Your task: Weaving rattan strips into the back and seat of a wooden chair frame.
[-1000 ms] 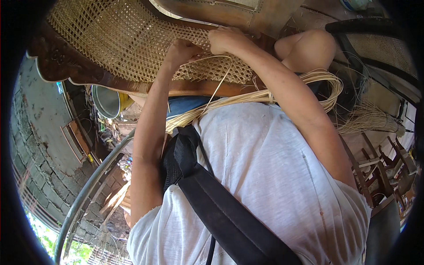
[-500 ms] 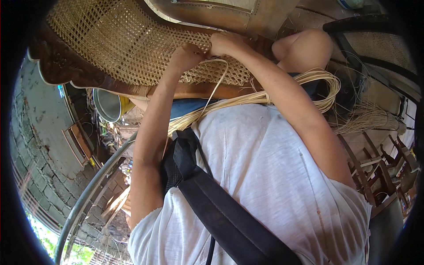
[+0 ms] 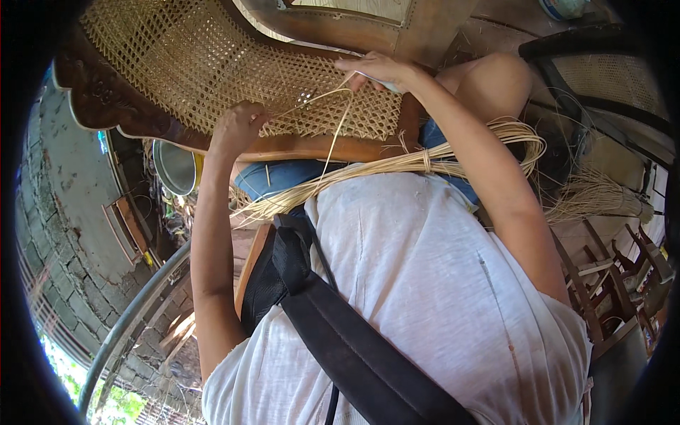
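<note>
A woven cane panel (image 3: 191, 64) in a carved brown wooden frame (image 3: 95, 92) lies across my lap. My left hand (image 3: 239, 129) is closed by the panel's near edge, pinching a cane strand (image 3: 304, 103) stretched over the weave toward the right. Above the panel's right part, my right hand (image 3: 380, 69) is curled around a pale, slim object (image 3: 386, 85) whose kind I cannot make out. The strand bends close under its fingertips and runs down to my lap. A tied bundle of cane strands (image 3: 397, 164) lies across my lap below the frame.
A metal can (image 3: 176, 168) stands to the left, near a curved metal rail (image 3: 134, 312). Another dark-framed cane piece (image 3: 602, 74) is at the upper right, above loose cane strands (image 3: 602, 198). Wooden chair parts (image 3: 609, 283) are stacked at the right.
My hands were close together on the weave. The left has moved left and nearer, drawing the strand across the panel; the right has shifted right, and the pale object now shows.
</note>
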The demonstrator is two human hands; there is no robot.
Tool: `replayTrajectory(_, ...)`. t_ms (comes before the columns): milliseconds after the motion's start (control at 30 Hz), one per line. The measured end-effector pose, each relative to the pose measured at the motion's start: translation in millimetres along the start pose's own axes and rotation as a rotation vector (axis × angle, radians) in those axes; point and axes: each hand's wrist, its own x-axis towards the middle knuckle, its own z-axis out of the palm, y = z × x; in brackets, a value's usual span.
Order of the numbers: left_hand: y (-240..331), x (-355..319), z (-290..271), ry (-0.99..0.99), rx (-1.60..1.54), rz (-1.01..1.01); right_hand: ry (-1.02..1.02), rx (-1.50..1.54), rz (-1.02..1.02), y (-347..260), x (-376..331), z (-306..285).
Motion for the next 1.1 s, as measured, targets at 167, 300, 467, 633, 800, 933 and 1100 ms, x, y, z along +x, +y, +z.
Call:
replayTrajectory(167, 13.6, -3.7, -30.6, -0.118, -0.026, -0.231, -0.034, 0.071, -0.198, 13.1, 33.2, 35.5)
replayTrajectory(300, -63.6, -43.2, -114.2, 0.147, -0.830, -0.328, -0.194, -0.226, -0.189, 2.9, 50.6, 43.9)
replayTrajectory(467, -121.1, -95.3, -177.6, 0.007, -1.901, 0.424, -0.145, -0.892, -0.266, -7.6, 29.9, 30.2)
replayTrajectory(633, -41.8, -45.4, -97.2, 0.500, -0.734, -0.154, 0.307, -1.309, -0.369, 64.1, -26.6, -163.7)
replayTrajectory(800, 10.6, -3.5, -26.8, 0.164, -0.734, -0.154, 0.769, -1.709, 0.263, 32.1, -120.4, -286.9)
replayTrajectory(933, 31.2, -38.2, -12.9, 0.405, -0.542, -0.256, 0.339, -1.489, 0.011, -21.7, -87.6, -151.4)
replayTrajectory(1100, 60.0, -34.2, 21.6, 0.247, -0.017, -0.310, 0.103, -0.913, -0.326, 2.5, -11.8, 2.5)
